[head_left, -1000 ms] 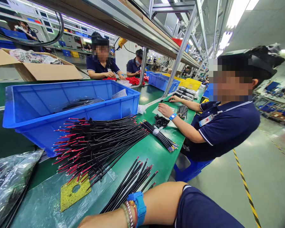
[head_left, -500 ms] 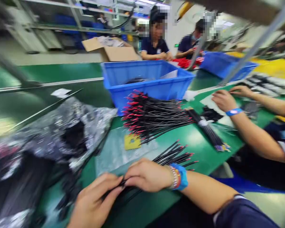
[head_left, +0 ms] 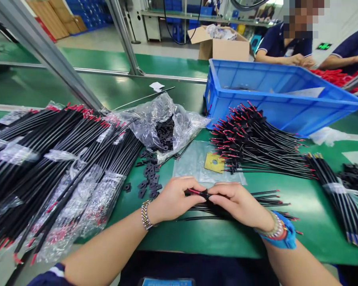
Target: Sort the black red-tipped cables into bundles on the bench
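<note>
My left hand (head_left: 174,197) and my right hand (head_left: 238,201) meet over the green bench, fingertips pinched together on one black cable with red ends (head_left: 200,193). Under my right hand lies a small loose bunch of the same cables (head_left: 268,196). Small black plastic clips (head_left: 147,174) are scattered just left of my left hand, spilling from a clear bag (head_left: 164,125). A yellow square piece with a hole (head_left: 214,163) rests on a clear sheet (head_left: 193,161) just beyond my hands.
Bagged bundles of black cables (head_left: 47,159) fill the left. A heap of cables with clips (head_left: 256,143) lies before a blue crate (head_left: 280,99). A tied bundle (head_left: 337,190) sits at right. Co-workers' arms (head_left: 298,59) and a cardboard box (head_left: 223,45) are across the bench.
My view has swung left from the seated neighbour to the bench in front of me. Both my hands have come into full view and closed together on one cable.
</note>
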Demonstrator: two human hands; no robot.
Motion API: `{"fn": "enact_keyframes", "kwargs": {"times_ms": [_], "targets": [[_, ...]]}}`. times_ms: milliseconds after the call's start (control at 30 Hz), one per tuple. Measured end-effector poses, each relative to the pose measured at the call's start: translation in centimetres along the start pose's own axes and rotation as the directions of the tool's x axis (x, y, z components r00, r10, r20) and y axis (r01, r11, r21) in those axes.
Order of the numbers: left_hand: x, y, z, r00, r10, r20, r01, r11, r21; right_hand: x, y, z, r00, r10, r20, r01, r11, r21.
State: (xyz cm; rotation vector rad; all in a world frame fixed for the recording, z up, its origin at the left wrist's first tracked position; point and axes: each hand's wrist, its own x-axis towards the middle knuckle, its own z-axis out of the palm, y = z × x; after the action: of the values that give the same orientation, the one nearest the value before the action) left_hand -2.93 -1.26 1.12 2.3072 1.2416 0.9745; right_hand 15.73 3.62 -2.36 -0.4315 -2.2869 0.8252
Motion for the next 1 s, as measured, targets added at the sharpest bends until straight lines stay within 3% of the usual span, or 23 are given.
{"fn": "enact_keyframes", "kwargs": {"times_ms": [200,333,467,533,600,633,700,767,833,933,1000], "targets": [[-0.1,-0.1,0.3,0.997,0.073,0.005,-0.073,0.997,0.037,0.0,0.0,0.5,0.998,-0.030,-0.048,0.030,0.999,0.011],[-0.4,-0.5,1.1,0.972,0.233,0.015,-0.232,0.958,0.167,0.1,0.1,1.0,0.999,-0.030,-0.032,0.029,0.999,-0.025],[-0.1,-1.5,1.7,0.961,0.277,0.003,-0.268,0.926,0.268,-0.2,0.9,0.6,0.990,-0.135,-0.048,0.112,0.936,-0.335],[0.3,-2.0,0.8,0.975,0.216,-0.041,-0.190,0.921,0.339,-0.6,1.7,-0.9,0.959,-0.242,-0.147,0.119,0.815,-0.567],[0.6,-2.3,-1.0,0.993,0.066,-0.100,-0.001,0.837,0.547,-0.9,2.7,-3.2,0.872,-0.387,-0.298,0.042,0.667,-0.744],[0.7,-2.4,-2.1,0.988,-0.055,-0.142,0.136,0.732,0.667,-1.0,3.4,-4.5,0.814,-0.447,-0.370,-0.025,0.610,-0.792],[0.6,-2.2,-4.4,0.932,-0.272,-0.239,0.349,0.491,0.798,-0.9,5.2,-6.7,0.689,-0.505,-0.519,-0.195,0.560,-0.805],[0.4,-2.0,-6.0,0.887,-0.362,-0.287,0.420,0.376,0.826,-0.7,7.4,-8.0,0.598,-0.518,-0.612,-0.299,0.564,-0.770],[0.2,-1.9,-6.8,0.873,-0.404,-0.273,0.420,0.340,0.841,-0.4,9.5,-8.4,0.597,-0.526,-0.605,-0.298,0.555,-0.777],[0.2,-1.9,-6.7,0.871,-0.430,-0.236,0.384,0.299,0.874,-0.2,11.1,-8.1,0.632,-0.511,-0.582,-0.294,0.536,-0.791],[0.4,-2.1,-6.4,0.873,-0.426,-0.236,0.372,0.269,0.889,-0.1,10.7,-7.9,0.601,-0.490,-0.632,-0.334,0.565,-0.755]]}}
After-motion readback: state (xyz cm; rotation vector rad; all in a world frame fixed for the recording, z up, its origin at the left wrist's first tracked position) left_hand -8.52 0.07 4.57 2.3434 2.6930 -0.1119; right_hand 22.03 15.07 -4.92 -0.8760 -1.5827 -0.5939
